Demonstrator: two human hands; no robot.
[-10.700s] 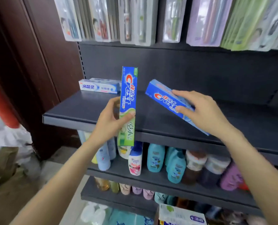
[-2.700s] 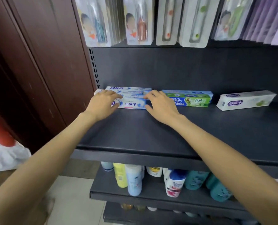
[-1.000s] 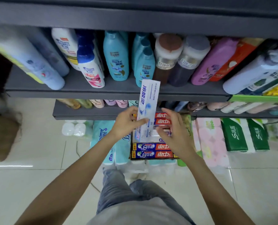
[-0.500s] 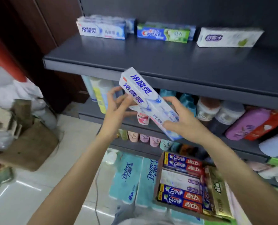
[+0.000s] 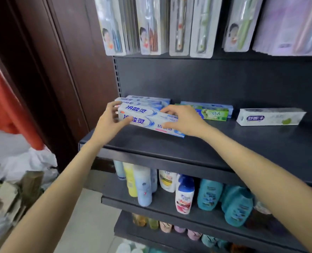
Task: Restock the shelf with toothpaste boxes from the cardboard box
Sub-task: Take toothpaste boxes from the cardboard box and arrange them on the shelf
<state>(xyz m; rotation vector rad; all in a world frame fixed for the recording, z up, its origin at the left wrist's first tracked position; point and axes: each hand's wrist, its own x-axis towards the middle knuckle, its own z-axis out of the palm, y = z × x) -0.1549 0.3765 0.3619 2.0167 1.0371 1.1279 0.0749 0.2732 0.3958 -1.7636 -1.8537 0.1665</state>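
Toothpaste box [image 5: 148, 119], white and light blue, is held over the dark shelf [image 5: 224, 143] by both hands, just in front of the same-brand boxes [image 5: 148, 100] at the back left corner. Left hand [image 5: 109, 123] grips its left end with curled fingers and thumb; right hand [image 5: 183, 120] grasps its right part from above. Further right lie a green and blue box [image 5: 213, 112] and a white box [image 5: 270, 116]. Bottles [image 5: 184, 194] stand on the shelf below.
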